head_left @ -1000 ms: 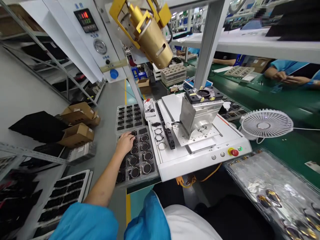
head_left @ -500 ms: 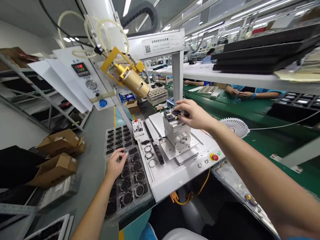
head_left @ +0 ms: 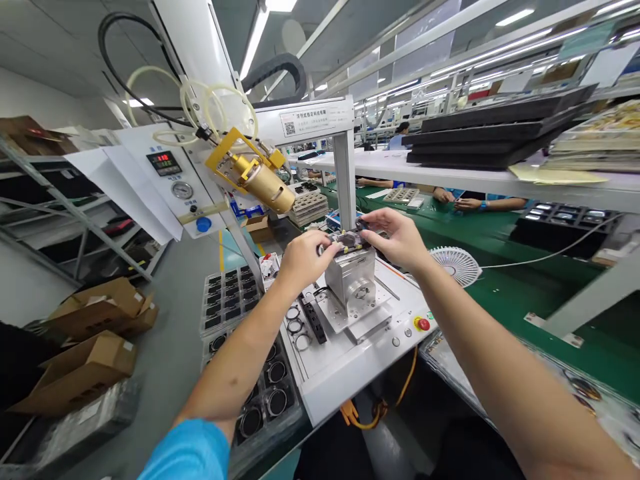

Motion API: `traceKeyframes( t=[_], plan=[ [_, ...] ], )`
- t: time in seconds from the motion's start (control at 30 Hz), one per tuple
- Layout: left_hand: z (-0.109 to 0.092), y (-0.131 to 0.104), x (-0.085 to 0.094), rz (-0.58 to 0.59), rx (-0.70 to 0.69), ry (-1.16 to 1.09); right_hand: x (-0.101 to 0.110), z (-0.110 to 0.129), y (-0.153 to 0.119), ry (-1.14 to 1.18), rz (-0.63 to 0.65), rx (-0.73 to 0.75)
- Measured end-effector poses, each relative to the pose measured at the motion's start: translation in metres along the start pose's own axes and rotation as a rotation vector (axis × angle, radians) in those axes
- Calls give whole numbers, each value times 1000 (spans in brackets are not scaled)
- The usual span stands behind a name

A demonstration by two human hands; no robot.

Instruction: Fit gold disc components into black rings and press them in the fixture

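Both my hands meet at the black clamp block [head_left: 350,241] on top of a silver metal fixture [head_left: 353,277]. At its left end my left hand [head_left: 306,257] is closed, thumb and fingers pinching a small dark rounded piece [head_left: 320,250] that is mostly covered. My right hand [head_left: 393,235] is at the right end, thumb and fingers closed on a small dark part [head_left: 361,225] just above the block. Its exact kind is too small to make out. Below my left arm lies a clear tray [head_left: 295,427] of round black discs with metal rims [head_left: 277,402].
A gold dispenser head [head_left: 270,187] hangs above left of the fixture. Several metal rings [head_left: 302,342] lie by a black strip [head_left: 314,319] on the white machine base. A red stop button [head_left: 423,324] sits at the front right, with a white fan [head_left: 455,265] behind. A co-worker's hands [head_left: 467,203] are farther back.
My left hand has moved from the tray of discs up and right to the fixture. My right hand stays by the block, now at its right end with a dark part. The view has shifted slightly.
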State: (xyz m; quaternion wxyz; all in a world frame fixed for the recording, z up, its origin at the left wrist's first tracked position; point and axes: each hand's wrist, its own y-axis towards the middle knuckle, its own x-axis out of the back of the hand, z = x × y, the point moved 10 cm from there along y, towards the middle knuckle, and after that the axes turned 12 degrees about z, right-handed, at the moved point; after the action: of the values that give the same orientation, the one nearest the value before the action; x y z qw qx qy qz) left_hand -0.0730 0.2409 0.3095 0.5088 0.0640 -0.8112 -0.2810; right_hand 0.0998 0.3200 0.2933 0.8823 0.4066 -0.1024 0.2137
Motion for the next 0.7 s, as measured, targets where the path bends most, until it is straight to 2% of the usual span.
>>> traceKeyframes(
  t=[0.1,0.17,0.23,0.3,0.4,0.47,0.5,0.57,0.63,0.7],
  plan=[
    [-9,41,-34,199,64,123,17,4,-43,83,-90,-54],
    [-11,46,-45,254,48,141,28,3,-84,84,-129,-128],
    [-14,40,-47,249,-23,115,36,-10,-136,76,-150,-246],
    [-15,28,-47,231,-107,80,38,-39,-196,89,-151,-414],
    [-12,13,-52,243,-167,86,29,-97,-283,147,-135,-700],
    [-9,10,-58,279,-163,125,18,-132,-324,169,-100,-854],
    [-8,10,-61,296,-160,138,13,-146,-336,149,-71,-912],
    [-6,11,-63,324,-154,128,5,-167,-343,50,15,-981],
    [-5,9,-63,355,-142,85,-2,-178,-335,-96,118,-998],
    [-5,-3,-58,368,-128,37,-9,-183,-323,-225,222,-987]
  ],
)
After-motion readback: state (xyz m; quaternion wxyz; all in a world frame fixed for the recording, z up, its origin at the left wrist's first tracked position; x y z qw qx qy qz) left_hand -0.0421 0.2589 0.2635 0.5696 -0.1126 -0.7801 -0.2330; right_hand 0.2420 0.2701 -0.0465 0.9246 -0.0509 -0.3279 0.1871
